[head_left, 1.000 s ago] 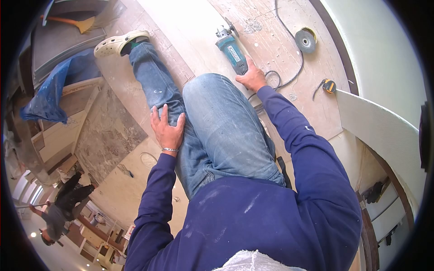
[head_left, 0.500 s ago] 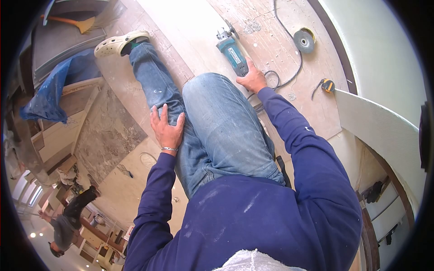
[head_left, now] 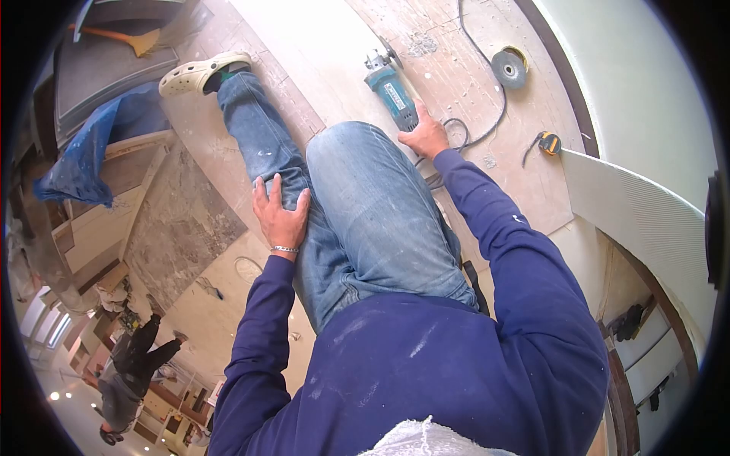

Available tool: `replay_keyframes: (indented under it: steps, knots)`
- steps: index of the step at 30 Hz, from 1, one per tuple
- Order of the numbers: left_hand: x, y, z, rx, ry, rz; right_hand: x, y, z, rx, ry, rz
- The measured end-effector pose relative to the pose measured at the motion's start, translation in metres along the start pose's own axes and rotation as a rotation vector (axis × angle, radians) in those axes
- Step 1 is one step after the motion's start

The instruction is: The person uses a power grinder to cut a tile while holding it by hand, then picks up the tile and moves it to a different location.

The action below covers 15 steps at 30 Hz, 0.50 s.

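Note:
My right hand [head_left: 425, 132] is wrapped round the rear end of a teal angle grinder [head_left: 393, 96], which rests on the dusty board floor beside my bent knee. The grinder's metal head and disc point away from me, and its grey cord [head_left: 487, 137] loops out near my wrist. My left hand [head_left: 282, 214], with a bracelet at the wrist, lies on my other jeans leg [head_left: 262, 148], its fingers spread and nothing in them. Right of the grinder sit a grey grinding disc [head_left: 509, 68] and a yellow-black tape measure [head_left: 550, 144].
A long white ribbed panel [head_left: 639, 209] extends along the right. At the left are a blue plastic sheet [head_left: 87, 156], an orange-handled broom [head_left: 141, 42] and a patch of rough floor [head_left: 182, 216]. Another person [head_left: 133, 372] is farther off at the lower left.
The other person at the lower left has shifted a little to the right, legs now apart. My hands and the grinder stay almost in the same place.

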<state>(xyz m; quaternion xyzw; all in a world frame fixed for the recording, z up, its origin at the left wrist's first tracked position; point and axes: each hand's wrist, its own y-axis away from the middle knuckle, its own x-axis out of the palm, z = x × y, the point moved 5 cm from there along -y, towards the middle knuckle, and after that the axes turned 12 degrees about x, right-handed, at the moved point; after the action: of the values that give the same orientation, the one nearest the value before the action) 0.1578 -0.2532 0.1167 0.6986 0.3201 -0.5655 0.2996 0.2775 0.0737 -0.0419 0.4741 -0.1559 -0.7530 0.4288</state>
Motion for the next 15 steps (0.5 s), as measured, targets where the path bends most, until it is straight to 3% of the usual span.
replay_keyframes:
  steps: [11, 14, 15]
  knots:
    - [0.002, 0.004, 0.009, 0.015, 0.02, -0.03, -0.011, 0.018, 0.003, -0.028, -0.069, -0.04]
    - [-0.006, -0.016, 0.025, -0.204, 0.535, -0.044, -0.028, 0.042, 0.017, -0.026, -0.09, -0.085]
    - [-0.018, -0.027, 0.013, -0.19, 0.537, -0.044, -0.034, 0.051, 0.026, -0.058, -0.114, -0.073]
